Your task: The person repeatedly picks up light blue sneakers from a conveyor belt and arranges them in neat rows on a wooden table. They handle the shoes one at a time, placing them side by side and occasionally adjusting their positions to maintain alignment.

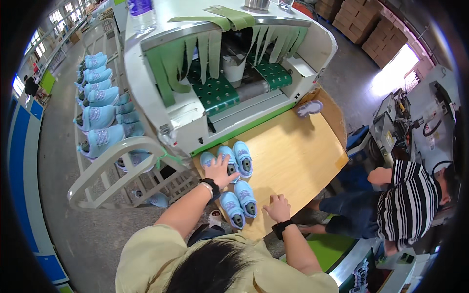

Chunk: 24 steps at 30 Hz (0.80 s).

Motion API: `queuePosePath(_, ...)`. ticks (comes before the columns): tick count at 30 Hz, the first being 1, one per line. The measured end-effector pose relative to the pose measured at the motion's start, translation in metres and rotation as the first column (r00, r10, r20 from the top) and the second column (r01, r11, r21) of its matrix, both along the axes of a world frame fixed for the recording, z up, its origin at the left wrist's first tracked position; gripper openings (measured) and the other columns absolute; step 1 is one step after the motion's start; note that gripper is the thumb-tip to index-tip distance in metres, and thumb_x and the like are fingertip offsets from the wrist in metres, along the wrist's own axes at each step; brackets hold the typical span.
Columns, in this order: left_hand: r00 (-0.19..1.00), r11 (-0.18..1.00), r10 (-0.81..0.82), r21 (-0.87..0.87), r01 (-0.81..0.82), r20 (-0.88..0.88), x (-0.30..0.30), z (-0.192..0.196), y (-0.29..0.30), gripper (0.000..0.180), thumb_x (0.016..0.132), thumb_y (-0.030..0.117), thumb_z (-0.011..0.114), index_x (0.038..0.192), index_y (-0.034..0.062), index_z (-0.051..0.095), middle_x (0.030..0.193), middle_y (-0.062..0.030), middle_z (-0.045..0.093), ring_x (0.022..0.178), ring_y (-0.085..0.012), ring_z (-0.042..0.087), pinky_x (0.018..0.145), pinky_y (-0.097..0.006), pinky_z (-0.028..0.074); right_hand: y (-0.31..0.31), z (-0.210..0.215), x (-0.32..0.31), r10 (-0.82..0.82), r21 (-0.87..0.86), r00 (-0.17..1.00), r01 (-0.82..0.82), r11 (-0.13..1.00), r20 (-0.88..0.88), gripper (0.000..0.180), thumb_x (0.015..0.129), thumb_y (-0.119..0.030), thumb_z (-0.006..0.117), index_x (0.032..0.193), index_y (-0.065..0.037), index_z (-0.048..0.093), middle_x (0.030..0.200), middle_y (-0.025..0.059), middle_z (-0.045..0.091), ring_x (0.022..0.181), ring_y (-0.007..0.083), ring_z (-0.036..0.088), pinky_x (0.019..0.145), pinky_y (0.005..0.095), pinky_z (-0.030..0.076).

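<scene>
My left hand (220, 171) lies spread on the light-blue shoes (229, 161) just below the conveyor machine (195, 112); my right hand (277, 207), empty and curled, rests farther out. A careless sweep could knock the nearer pair (239, 204) off the wooden table (298, 156).

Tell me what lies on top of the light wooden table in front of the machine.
On the light wooden table lie five small light-blue shoes and one pale shoe. The left hand covers part of one; the right hand rests on bare wood.
</scene>
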State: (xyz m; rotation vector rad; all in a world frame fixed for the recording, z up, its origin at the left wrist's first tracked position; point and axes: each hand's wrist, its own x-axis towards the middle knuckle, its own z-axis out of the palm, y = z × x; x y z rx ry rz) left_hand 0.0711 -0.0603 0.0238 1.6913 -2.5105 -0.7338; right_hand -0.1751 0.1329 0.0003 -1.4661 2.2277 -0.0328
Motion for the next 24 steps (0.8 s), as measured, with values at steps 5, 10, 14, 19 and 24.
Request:
queuePosePath(5, 1.000, 1.000, 0.003, 0.006, -0.002, -0.017, -0.001, 0.002, -0.001, 0.089, 0.087, 0.064, 0.064, 0.155, 0.0135, 0.037, 0.162, -0.0166, 0.034, 0.141, -0.0410, 0.038, 0.109, -0.072, 0.031, -0.092, -0.024, -0.101, 0.080, -0.226, 0.997, -0.073, 0.971, 0.019, 0.068, 0.083, -0.038, 0.079, 0.136, -0.004, 0.055, 0.133, 0.0236, 0.055, 0.125, 0.0409, 0.052, 0.105, 0.0476, 0.045)
queuePosePath(10, 0.995, 1.000, -0.001, 0.002, 0.001, 0.096, -0.008, 0.012, -0.003, 0.088, 0.087, 0.063, 0.065, 0.155, 0.0141, 0.037, 0.161, -0.0167, 0.034, 0.141, -0.0412, 0.038, 0.110, -0.067, 0.031, -0.240, -0.032, -0.247, -0.161, -0.530, 0.977, 0.212, 0.821, 0.142, 0.091, 0.084, -0.038, 0.078, 0.154, -0.001, 0.034, 0.156, 0.0279, 0.037, 0.146, 0.0411, 0.032, 0.122, 0.0490, 0.026)
queuePosePath(14, 0.994, 0.999, -0.028, -0.016, 0.030, 0.101, -0.012, 0.007, -0.007, 0.090, 0.085, 0.063, 0.067, 0.155, 0.0148, 0.037, 0.161, -0.0167, 0.034, 0.140, -0.0405, 0.039, 0.109, -0.064, 0.033, -0.329, -0.021, -0.348, -0.509, -0.796, 0.854, 0.233, 0.558, -0.107, 0.083, 0.089, -0.042, 0.072, 0.156, -0.012, 0.035, 0.154, 0.0238, 0.041, 0.143, 0.0438, 0.036, 0.118, 0.0495, 0.031)
queuePosePath(19, 0.988, 1.000, -0.007, -0.004, 0.008, 0.156, -0.010, 0.010, -0.006, 0.092, 0.083, 0.065, 0.069, 0.153, 0.0141, 0.039, 0.160, -0.0175, 0.036, 0.139, -0.0409, 0.039, 0.109, -0.062, 0.033, -0.367, -0.004, -0.342, -0.215, 0.039, 0.951, 0.229, 0.973, -0.222, 0.102, 0.075, -0.070, 0.076, 0.151, -0.010, 0.048, 0.139, 0.0219, 0.062, 0.128, 0.0403, 0.058, 0.108, 0.0479, 0.043)
queuePosePath(24, 0.987, 0.999, -0.024, 0.025, 0.020, 0.160, -0.014, 0.010, -0.006, 0.092, 0.084, 0.063, 0.068, 0.154, 0.0110, 0.038, 0.160, -0.0181, 0.035, 0.139, -0.0418, 0.038, 0.110, -0.062, 0.034, -0.313, -0.021, -0.339, -0.112, -0.142, 0.986, 0.130, 0.981, 0.127, 0.088, 0.065, -0.046, 0.089, 0.135, -0.002, 0.057, 0.119, 0.0243, 0.070, 0.113, 0.0394, 0.067, 0.096, 0.0449, 0.053)
